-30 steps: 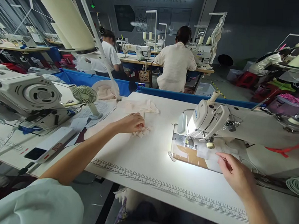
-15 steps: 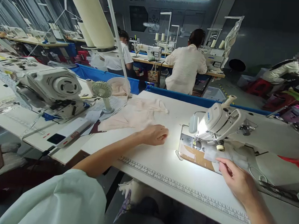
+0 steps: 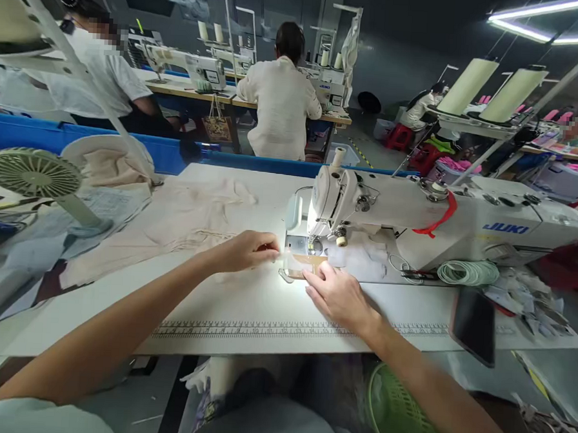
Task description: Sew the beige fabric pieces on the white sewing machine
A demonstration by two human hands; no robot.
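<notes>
At the sewing machine [image 3: 341,203], my left hand [image 3: 248,252] is closed in a pinch, its fingertips at the left edge of a small pale fabric piece [image 3: 294,262]. My right hand [image 3: 340,297] grips the same piece from the right, fingertips low on the machine bed in front of the needle area. The fabric is thin and partly hidden by my fingers. Brown bed surface [image 3: 316,261] shows behind it. More pale fabric [image 3: 359,256] lies on the bed to the right of the needle. Peach fabric pieces [image 3: 187,217] are spread on the table left of my left hand.
A green fan [image 3: 37,174] stands at the left. A printed ruler [image 3: 263,330] runs along the table's front edge. Coiled cord [image 3: 467,272], a phone [image 3: 474,323] and scraps [image 3: 527,300] lie at the right. Below is a green basket [image 3: 399,410]. Co-workers sit beyond the table.
The view has turned right. My right hand has moved left from the pale fabric on the bed to the front of the needle area. My left hand has come close to it.
</notes>
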